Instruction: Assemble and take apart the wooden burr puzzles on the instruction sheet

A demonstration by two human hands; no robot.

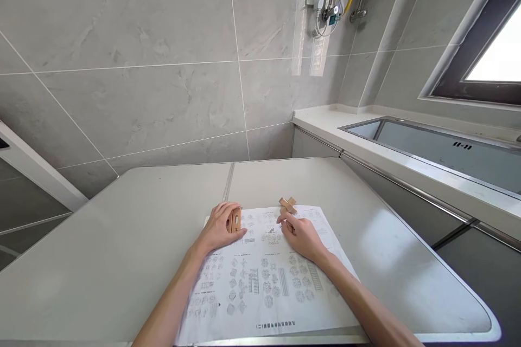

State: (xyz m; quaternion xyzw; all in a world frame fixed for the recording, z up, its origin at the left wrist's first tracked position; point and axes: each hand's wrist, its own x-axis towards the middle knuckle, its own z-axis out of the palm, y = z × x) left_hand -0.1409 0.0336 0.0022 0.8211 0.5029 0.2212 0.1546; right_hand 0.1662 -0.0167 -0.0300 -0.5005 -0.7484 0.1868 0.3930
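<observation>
Grey tiled wall (163,97) rises beyond a pale table (101,255), where the left hand (218,226) wraps thumb and fingers around a slotted wooden piece (236,220) at the far left of a printed sheet (325,303). To the right of that grip, the right hand (301,234) rests over the sheet with its fingers curled and its index finger bent out, though whether it pinches anything I cannot tell. Just beyond those knuckles sits a crossed wooden puzzle (288,205), near the sheet's far edge.
</observation>
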